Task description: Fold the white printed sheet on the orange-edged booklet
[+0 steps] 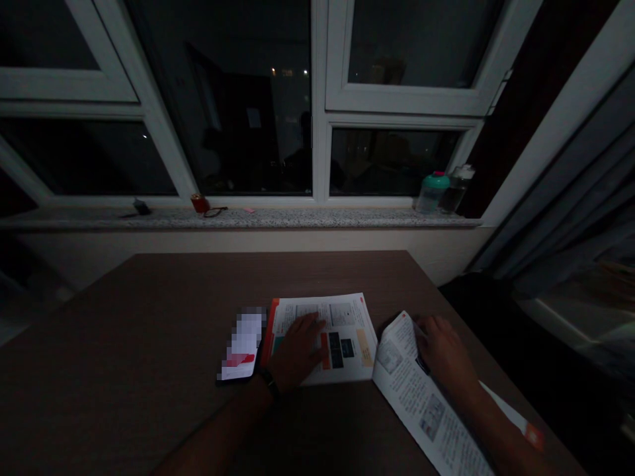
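Note:
An open book with printed pages lies on the brown table. Its left page (354,307) is flat, with text, pictures and an orange edge. My left hand (297,350), with a dark band at the wrist, rests on that page, fingers spread. To the right, a large printed sheet (417,390) slants toward the near edge, its upper corner raised. My right hand (441,350) is at the sheet's right edge with curled fingers pressed on it; the fingertips are partly hidden. A phone (243,350) with a lit, blurred screen lies left of the book.
The brown table (149,317) reaches to a wall below a granite windowsill (307,217). On the sill stand a green-lidded bottle (433,192), a clear bottle (457,190) and a small red object (200,203). A grey curtain (565,172) hangs at the right.

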Available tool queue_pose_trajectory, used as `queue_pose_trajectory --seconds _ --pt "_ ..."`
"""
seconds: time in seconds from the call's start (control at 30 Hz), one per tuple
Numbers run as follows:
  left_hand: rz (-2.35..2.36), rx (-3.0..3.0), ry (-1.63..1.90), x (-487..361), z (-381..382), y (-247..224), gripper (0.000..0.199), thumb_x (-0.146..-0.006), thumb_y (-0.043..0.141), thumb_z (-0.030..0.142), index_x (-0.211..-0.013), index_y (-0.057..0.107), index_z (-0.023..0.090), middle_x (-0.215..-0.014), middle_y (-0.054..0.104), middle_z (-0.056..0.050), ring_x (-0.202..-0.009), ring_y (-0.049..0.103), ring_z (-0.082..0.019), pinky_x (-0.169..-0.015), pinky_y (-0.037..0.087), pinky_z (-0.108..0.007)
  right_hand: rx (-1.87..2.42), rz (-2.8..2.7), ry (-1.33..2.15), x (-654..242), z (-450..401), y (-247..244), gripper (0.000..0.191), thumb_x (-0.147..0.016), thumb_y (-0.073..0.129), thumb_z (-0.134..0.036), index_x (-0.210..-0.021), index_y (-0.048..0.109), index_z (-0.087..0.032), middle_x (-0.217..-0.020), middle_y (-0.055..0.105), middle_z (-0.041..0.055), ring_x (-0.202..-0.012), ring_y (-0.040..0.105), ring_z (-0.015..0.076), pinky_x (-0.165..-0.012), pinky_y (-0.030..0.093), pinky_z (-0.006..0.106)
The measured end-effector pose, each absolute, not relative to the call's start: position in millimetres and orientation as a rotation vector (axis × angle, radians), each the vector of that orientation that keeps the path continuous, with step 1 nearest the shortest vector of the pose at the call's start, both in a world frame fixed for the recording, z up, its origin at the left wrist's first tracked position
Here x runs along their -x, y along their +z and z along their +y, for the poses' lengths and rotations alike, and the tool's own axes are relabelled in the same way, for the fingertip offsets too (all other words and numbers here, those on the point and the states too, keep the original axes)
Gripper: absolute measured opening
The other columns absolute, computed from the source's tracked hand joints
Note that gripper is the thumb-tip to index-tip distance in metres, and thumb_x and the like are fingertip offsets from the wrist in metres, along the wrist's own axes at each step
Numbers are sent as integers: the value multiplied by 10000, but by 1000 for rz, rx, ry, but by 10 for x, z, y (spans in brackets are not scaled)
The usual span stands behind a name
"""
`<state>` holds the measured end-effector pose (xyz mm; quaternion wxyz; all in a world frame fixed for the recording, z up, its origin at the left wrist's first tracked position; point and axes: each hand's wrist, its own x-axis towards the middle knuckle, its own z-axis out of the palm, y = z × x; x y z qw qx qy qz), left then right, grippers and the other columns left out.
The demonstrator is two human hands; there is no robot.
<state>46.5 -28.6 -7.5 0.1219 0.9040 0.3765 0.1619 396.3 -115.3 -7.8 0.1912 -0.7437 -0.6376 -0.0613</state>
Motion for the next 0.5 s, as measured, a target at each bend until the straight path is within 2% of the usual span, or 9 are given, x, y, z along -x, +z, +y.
queue_pose_trajectory --seconds 0.17,0.5 --pt "1106 -2651 466 -451 -277 -107 506 -968 512 428 -1419 405 227 -1509 359 -78 -1398 293 -275 -1147 278 -464 1860 -1853 9 -3737 -1192 -179 164 -917 409 -203 -1015 537 -171 -1024 573 117 -1003 552 253 -924 444 375" --pt "1117 -2659 461 -465 -287 -71 496 -969 501 418 -1415 408 221 -1505 370 -86 -1399 301 -270 -1150 275 -466 1830 -1838 -40 -3950 -1306 -251 171 -904 456 -244 -1045 525 -178 -1018 563 105 -1011 535 269 -920 442 412"
